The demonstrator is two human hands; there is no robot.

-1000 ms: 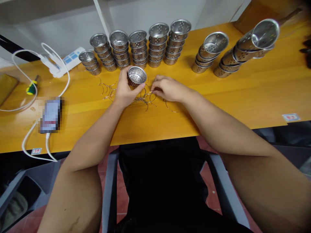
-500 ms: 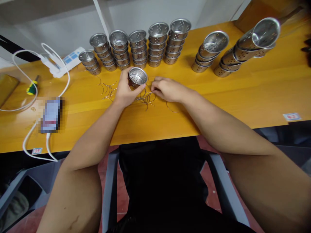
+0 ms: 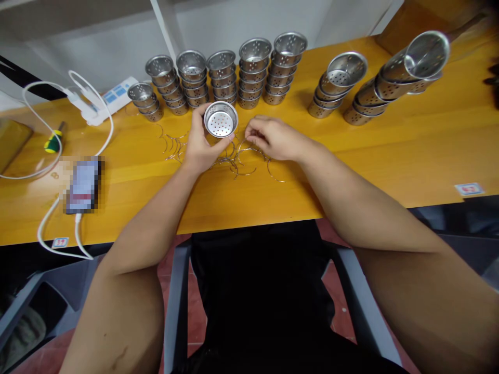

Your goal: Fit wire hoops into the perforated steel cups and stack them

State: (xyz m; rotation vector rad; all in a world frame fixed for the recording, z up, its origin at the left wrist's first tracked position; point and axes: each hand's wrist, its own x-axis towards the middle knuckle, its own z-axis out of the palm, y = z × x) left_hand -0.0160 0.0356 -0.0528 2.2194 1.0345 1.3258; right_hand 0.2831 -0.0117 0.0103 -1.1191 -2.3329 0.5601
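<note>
My left hand [image 3: 201, 144] is wrapped round a small perforated metal cup [image 3: 220, 122], its mouth tipped toward me so the dotted base shows. Just to the right, my right hand [image 3: 271, 137] pinches a thin curved wire [image 3: 241, 148] between thumb and fingertips. A gap separates that hand from the cup. Beneath and around both hands, several loose curved wires [image 3: 177, 148] lie scattered on the yellow tabletop [image 3: 249, 200]; some are hidden by the cup and the left hand.
Several stacks of perforated cups [image 3: 253, 72] line the back of the table. Leaning stacks [image 3: 384, 85] stand at the right. On the left are a power strip [image 3: 113, 98] with white cables, a screwdriver [image 3: 53, 140] and a phone [image 3: 83, 184].
The cup has tilted further toward me in my left hand. My right hand has lifted slightly and moved a little right, drawing a wire from the pile.
</note>
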